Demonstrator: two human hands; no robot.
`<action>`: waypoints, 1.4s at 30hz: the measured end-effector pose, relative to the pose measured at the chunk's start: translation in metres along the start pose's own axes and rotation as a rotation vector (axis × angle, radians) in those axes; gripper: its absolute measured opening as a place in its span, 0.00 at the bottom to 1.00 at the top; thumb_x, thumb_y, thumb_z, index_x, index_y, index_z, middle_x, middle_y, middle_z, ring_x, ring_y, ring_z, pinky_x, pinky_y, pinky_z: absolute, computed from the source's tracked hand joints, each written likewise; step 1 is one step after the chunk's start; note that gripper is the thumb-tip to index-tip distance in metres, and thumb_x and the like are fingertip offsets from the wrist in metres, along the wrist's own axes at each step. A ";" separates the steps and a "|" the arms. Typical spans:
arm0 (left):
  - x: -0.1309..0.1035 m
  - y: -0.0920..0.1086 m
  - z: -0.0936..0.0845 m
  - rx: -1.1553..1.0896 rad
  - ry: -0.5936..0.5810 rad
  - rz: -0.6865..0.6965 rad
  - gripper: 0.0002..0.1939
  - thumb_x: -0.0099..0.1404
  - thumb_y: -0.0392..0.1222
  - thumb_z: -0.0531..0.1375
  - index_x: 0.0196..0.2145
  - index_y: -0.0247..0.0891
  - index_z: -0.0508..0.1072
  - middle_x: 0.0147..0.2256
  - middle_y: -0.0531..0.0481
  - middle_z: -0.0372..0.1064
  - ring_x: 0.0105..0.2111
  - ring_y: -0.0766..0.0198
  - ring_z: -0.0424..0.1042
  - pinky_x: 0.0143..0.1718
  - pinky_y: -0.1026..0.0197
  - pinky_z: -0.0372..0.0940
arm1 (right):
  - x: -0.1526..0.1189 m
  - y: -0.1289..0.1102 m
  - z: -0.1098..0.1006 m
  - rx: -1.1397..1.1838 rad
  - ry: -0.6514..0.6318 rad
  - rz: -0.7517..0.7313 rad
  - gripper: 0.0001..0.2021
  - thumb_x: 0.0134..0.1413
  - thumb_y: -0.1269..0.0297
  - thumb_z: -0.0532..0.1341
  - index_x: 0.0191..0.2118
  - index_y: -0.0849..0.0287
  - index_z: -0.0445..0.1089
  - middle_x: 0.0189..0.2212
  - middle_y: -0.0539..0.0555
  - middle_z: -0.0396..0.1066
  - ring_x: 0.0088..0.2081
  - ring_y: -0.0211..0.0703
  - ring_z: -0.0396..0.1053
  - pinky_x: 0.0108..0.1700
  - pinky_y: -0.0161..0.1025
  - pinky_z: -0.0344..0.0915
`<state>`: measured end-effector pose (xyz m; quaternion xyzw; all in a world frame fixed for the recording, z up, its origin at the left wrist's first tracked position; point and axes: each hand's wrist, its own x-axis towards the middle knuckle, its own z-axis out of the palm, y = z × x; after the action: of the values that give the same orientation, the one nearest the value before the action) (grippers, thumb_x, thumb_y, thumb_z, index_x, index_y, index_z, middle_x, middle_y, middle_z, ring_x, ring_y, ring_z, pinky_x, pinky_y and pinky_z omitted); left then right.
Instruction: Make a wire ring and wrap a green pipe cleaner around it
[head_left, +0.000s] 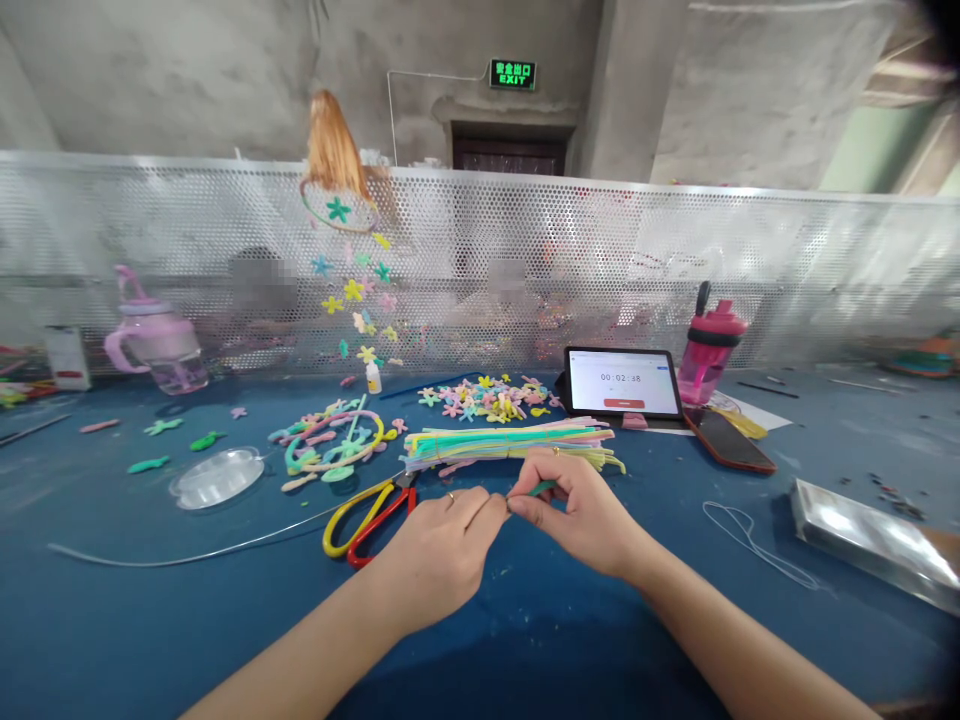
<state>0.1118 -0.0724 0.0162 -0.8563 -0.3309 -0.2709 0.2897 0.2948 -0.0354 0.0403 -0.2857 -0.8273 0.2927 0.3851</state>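
My left hand point(442, 550) is closed, its thumb and fingertips meeting those of my right hand above the table's middle. What my left fingers hold is hidden. My right hand point(581, 515) is closed in a pinch, with a short length of green pipe cleaner point(543, 488) showing between thumb and fingers. Just beyond both hands lies a tied bundle of pastel pipe cleaners point(487, 443). Scissors point(369, 520) with one yellow and one red handle lie beside my left hand. A pile of small pastel flower shapes point(491, 398) sits behind the bundle.
Left of the bundle lie a pastel ring point(336, 462), a clear dish point(217, 478) and a long thin wire point(187, 560). A hanging flower mobile point(339, 210) stands before the perforated screen point(480, 260). A tablet point(622, 380), phone point(729, 440), bottles and a silver box point(874, 540) surround the work area.
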 end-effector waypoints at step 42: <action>-0.003 -0.003 0.005 -0.180 0.245 -0.174 0.06 0.65 0.40 0.55 0.34 0.35 0.68 0.27 0.49 0.67 0.27 0.64 0.66 0.26 0.64 0.59 | 0.000 0.004 0.007 0.170 -0.035 0.094 0.07 0.55 0.65 0.59 0.28 0.61 0.65 0.21 0.46 0.60 0.23 0.32 0.56 0.25 0.30 0.53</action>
<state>0.1088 -0.0681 0.0115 -0.8075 -0.3404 -0.4259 0.2253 0.2897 -0.0349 0.0339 -0.2851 -0.7918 0.3847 0.3792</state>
